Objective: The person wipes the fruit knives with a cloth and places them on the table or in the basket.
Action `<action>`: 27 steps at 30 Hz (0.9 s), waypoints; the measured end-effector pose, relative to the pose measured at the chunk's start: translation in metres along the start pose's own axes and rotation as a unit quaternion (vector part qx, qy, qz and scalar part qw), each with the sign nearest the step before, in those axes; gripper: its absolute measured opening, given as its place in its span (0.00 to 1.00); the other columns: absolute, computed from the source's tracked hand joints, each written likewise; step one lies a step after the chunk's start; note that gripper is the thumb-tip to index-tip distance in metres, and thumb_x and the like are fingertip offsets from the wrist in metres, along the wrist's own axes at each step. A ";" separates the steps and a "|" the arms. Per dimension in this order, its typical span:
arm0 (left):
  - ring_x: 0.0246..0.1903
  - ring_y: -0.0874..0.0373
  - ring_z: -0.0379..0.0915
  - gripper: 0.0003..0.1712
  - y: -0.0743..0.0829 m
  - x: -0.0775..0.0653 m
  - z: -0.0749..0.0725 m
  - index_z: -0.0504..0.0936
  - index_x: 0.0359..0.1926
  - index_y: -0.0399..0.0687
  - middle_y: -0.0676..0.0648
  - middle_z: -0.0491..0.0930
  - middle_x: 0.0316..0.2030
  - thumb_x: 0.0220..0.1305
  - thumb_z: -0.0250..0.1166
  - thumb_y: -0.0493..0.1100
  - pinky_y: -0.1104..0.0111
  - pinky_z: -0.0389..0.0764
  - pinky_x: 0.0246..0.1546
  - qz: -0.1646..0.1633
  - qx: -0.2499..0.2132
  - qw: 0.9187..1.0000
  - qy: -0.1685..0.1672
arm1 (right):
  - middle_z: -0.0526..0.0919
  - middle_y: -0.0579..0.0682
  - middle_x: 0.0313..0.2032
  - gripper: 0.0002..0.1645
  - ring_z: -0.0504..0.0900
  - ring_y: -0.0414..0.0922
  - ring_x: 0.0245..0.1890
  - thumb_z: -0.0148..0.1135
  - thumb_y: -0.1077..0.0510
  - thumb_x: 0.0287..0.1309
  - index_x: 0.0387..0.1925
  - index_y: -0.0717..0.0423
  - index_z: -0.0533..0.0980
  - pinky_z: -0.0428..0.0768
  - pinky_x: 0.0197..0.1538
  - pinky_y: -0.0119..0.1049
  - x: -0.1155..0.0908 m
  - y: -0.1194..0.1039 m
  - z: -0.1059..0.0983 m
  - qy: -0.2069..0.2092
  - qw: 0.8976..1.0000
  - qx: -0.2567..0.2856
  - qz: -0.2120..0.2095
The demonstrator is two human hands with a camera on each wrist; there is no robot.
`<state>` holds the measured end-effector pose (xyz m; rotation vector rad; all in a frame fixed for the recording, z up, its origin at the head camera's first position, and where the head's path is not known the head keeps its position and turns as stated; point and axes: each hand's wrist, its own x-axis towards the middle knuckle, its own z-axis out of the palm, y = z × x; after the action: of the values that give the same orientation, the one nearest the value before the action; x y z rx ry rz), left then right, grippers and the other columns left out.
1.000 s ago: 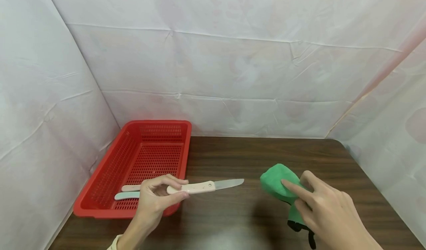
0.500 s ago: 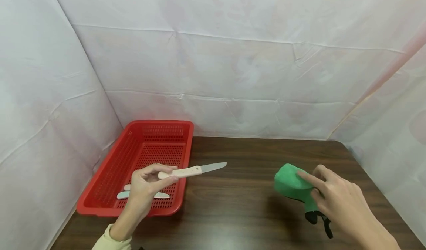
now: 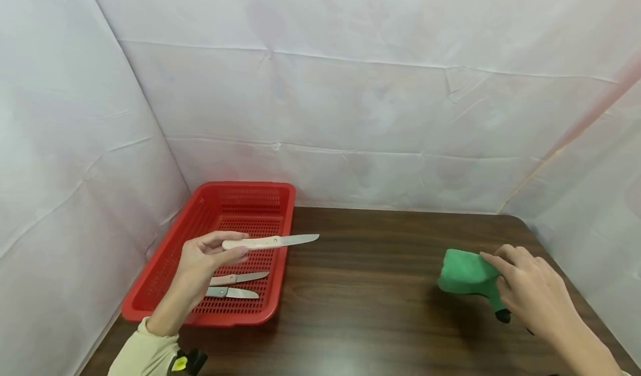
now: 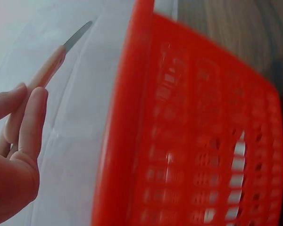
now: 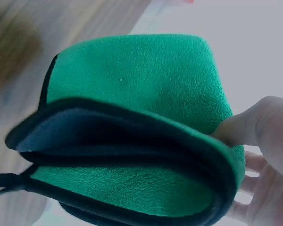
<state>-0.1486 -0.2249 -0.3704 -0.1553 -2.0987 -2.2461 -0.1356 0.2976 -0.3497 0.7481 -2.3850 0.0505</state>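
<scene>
My left hand pinches the pale handle of a knife between thumb and fingers, above the red basket; its blade points right, past the basket's rim. Thumb and fingers on that handle show in the left wrist view too. Below, two more knives lie in the basket: one with a pinkish handle and one with a light blue handle, partly hidden by my hand and wrist. Over on the right, my right hand grips a folded green cloth. Its dark edging and a hanging loop show in the right wrist view.
The red perforated basket stands at the table's left side. Dark wood table stretches between it and the cloth. White sheeting encloses the back and both sides. A dark strapped device sits by the left sleeve.
My left hand has carried the knife left and up, from beside the basket to over it. The right hand has moved right with the cloth. More of the two lying knives shows.
</scene>
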 end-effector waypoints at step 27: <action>0.36 0.53 0.78 0.29 -0.014 0.042 -0.063 0.70 0.52 0.33 0.41 0.77 0.42 0.50 0.66 0.42 0.65 0.77 0.39 -0.132 0.137 0.980 0.051 | 0.58 0.29 0.20 0.10 0.53 0.28 0.19 0.60 0.60 0.48 0.22 0.40 0.72 0.54 0.18 0.26 -0.102 0.000 0.034 -0.342 0.913 0.219 0.033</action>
<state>-0.1938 -0.2857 -0.3833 0.2611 -2.4664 -2.0041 -0.0891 0.3415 -0.4359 1.0141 -3.1219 0.4272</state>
